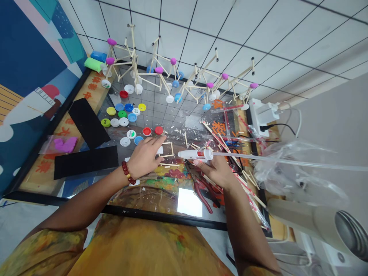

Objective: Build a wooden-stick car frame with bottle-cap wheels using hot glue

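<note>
My left hand (145, 155), with a dark red bead bracelet, closes its fingers and thumb on a small rectangular frame of thin wooden sticks (173, 148), just above the glass tabletop. In my right hand (221, 170) is a white glue gun (189, 154). Its nozzle points left, close to the frame's right side. A long translucent glue stick (273, 158) sticks out of the gun's back to the right. Below the gun lie red-handled pliers (201, 193). Loose sticks (171, 165) rest below the frame.
Stick figures with purple clay pieces (173, 61) stand along the back. Bottle caps (122, 114) lie left of centre. Two black strips (86, 161) and bagged purple clay (65, 145) are farther left. A power strip (258, 115) and a beige cylinder (301, 214) stand at right.
</note>
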The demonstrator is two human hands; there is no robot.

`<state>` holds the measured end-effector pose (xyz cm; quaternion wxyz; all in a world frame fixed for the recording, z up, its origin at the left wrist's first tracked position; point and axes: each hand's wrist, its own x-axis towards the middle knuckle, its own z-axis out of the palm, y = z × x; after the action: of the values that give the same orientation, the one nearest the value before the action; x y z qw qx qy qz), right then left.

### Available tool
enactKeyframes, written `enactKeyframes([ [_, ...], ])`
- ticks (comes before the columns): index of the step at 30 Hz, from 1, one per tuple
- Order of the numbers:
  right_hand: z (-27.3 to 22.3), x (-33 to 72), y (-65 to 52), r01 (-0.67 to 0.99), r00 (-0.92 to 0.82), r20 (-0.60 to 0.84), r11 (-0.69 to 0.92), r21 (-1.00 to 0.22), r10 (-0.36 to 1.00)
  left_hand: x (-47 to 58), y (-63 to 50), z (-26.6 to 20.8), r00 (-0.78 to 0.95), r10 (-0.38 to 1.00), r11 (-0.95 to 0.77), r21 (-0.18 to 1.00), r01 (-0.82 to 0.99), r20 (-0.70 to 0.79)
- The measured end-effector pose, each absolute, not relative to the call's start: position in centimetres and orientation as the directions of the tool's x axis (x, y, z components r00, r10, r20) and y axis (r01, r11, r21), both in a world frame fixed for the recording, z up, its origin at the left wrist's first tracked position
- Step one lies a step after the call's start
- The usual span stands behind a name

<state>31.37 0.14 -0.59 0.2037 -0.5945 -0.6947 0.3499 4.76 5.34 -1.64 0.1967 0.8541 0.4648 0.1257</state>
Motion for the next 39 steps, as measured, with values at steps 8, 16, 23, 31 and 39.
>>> enactKeyframes([
  [8, -0.52, 31.30, 0.20, 0.675, -0.223, -0.164, 0.031, -0.737, 0.961, 4.72, 5.31, -1.69, 0.538, 0.842, -0.495, 0.450, 0.743, 0.038],
  [16, -0.78, 31.39, 0.03, 0.659, -0.220, -0.167, 0.020, -0.752, 0.961, 4.78, 5.35, -1.62, 0.536, 0.844, -0.491, 0.454, 0.744, 0.034],
  [23, -0.83, 31.22, -0.06, 0.641, -0.210, -0.181, -0.004, -0.767, 0.961, 4.78, 5.29, -1.53, 0.537, 0.843, -0.491, 0.452, 0.745, 0.030],
  [31, -0.71, 31.48, -0.25, 0.673, -0.203, -0.195, -0.008, -0.740, 0.960, 4.76, 5.28, -1.56, 0.533, 0.845, -0.484, 0.459, 0.745, 0.026],
  [39, -0.56, 31.04, 0.00, 0.679, -0.201, -0.158, 0.021, -0.734, 0.967, 4.75, 5.24, -1.42, 0.537, 0.843, -0.489, 0.455, 0.744, 0.028],
])
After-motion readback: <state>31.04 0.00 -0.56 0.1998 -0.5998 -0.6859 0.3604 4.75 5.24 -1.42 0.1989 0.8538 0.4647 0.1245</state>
